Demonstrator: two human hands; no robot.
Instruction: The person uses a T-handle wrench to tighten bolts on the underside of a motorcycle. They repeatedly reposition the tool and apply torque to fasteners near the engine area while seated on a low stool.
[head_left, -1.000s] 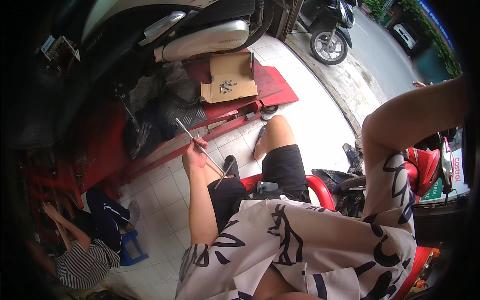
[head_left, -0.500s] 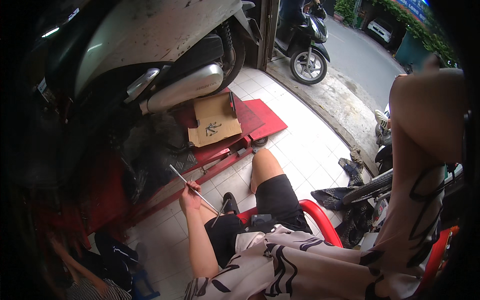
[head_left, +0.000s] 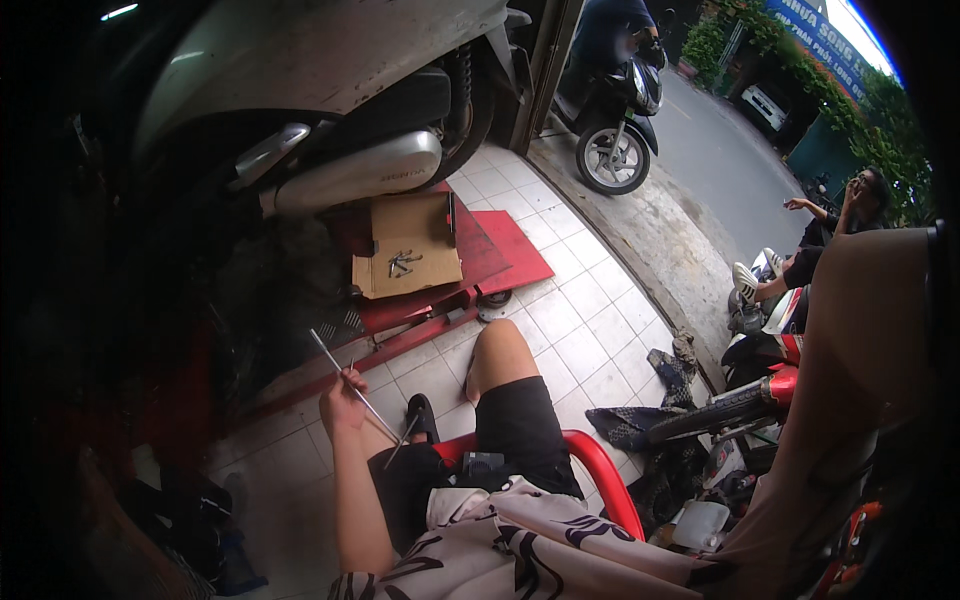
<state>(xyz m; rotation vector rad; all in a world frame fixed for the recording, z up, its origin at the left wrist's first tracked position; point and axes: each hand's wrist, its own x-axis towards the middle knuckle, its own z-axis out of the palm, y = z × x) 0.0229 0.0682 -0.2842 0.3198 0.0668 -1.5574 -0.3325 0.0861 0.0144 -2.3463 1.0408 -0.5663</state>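
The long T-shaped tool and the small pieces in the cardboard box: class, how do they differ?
Size: the long T-shaped tool far outstretches each of the small pieces.
Number: the tool is single; the pieces are several, loosely scattered.
Support: the tool slants in the left hand; the pieces lie in the open cardboard box.
Shared: both look grey and metallic.

Long, slim silver T-shaped rod [head_left: 378, 413], gripped aslant in the left hand [head_left: 343, 405], tip [head_left: 316, 336] reaching toward eleven o'clock, crossbar [head_left: 401, 442] down at five!
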